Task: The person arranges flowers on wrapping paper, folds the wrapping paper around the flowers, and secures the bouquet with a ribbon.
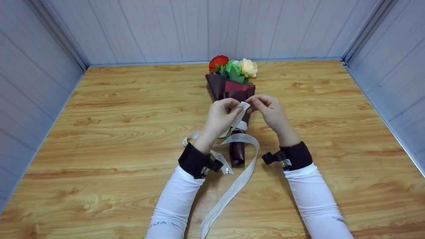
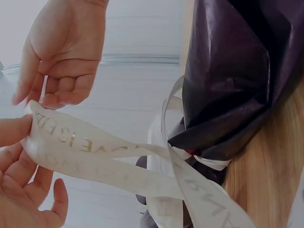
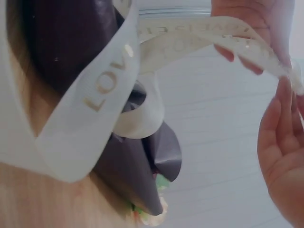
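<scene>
A bouquet of red, green and cream flowers (image 1: 233, 68) lies on the table, wrapped in dark maroon paper (image 2: 237, 71). A cream ribbon (image 3: 102, 85) with gold lettering passes round its narrow part and trails over the table. My left hand (image 1: 221, 116) pinches a folded loop of the ribbon above the wrap, thumb against the fold in the left wrist view. My right hand (image 1: 269, 111) is at the loop's upper end, its fingertips on the ribbon there, its other fingers bent.
The wooden table (image 1: 116, 132) meets pale panelled walls (image 1: 199, 30) at the back and both sides. A long ribbon tail (image 1: 229, 196) curves across to the near edge, and a short cut end (image 1: 225, 167) lies beside the bouquet's handle. Each wrist wears a black camera strap (image 1: 296, 156).
</scene>
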`<state>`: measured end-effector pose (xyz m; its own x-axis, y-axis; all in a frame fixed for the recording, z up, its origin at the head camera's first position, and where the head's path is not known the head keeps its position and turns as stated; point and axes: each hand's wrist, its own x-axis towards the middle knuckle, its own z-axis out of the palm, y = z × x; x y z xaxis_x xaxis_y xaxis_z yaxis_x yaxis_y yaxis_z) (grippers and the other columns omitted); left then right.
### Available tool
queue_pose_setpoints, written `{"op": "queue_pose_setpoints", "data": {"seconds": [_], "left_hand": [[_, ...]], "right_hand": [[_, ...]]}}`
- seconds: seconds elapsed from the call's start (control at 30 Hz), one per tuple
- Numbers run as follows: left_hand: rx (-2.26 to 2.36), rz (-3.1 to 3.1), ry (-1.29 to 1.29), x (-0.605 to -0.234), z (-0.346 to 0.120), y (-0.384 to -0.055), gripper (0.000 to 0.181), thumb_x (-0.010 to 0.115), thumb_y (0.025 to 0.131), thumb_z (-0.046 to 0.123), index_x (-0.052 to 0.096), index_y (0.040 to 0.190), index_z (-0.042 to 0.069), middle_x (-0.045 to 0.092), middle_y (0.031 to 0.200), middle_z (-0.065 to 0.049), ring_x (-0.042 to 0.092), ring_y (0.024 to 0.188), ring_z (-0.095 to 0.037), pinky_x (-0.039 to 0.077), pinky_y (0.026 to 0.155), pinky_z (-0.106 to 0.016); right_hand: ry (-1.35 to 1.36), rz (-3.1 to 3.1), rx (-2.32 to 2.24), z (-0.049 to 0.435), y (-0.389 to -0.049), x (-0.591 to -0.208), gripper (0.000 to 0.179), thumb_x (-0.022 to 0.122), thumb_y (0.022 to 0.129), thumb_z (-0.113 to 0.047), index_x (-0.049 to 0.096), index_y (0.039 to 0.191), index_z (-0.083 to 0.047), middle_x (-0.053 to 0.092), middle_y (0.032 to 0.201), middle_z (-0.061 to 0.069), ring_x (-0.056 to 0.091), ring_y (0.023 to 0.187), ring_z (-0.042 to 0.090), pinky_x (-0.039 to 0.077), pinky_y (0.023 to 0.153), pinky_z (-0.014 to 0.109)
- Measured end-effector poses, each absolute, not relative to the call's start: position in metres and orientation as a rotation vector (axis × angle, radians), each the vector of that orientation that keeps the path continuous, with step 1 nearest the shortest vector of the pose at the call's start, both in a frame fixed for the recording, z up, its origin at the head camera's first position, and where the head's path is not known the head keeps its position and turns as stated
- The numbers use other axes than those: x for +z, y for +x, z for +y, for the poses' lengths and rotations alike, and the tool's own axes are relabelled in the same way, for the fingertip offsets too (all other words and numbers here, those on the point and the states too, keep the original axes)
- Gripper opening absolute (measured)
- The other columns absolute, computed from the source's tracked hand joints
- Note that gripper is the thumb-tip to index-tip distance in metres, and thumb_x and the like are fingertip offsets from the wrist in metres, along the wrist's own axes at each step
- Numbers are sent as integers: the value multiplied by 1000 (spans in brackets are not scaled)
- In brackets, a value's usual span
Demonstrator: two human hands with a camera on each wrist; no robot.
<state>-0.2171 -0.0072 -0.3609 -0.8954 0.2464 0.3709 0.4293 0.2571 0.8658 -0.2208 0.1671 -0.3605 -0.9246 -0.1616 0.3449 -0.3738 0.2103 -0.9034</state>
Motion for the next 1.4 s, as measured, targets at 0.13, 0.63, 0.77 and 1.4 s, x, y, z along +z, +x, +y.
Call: {"op": "queue_pose_setpoints", "data": {"seconds": [0.13,0.63,0.77,1.4], "left_hand": [[-1727,-2319,-609,-361,-10,-217,11,66,88,8,70,91,-1,69,83,-11,43,56,-13,33,52,-17],[-1734,-2331,-627,-358,-14,-217,13,64,90,10,70,93,0,67,78,-11,45,58,-22,32,53,-19],[-1734,-2340,-640,-357,-14,-217,13,64,90,10,70,94,-1,69,83,-12,46,59,-20,34,53,-18],[-1698,-2358,-665,-360,-13,-219,13,65,89,10,69,92,-2,70,83,-12,49,60,-17,35,54,-17]], "right_hand": [[474,-2549,1595,168,-224,-368,19,57,92,-5,66,100,9,67,83,6,58,71,7,46,70,21],[801,-3072,900,153,-223,-384,49,83,68,-16,63,111,-1,67,99,12,57,89,25,45,81,39],[706,-3067,944,154,-225,-386,29,77,75,-11,67,100,0,66,84,9,55,73,17,44,67,30],[468,-2984,887,157,-234,-390,19,57,81,0,71,94,0,50,64,2,48,63,18,35,57,27]]}}
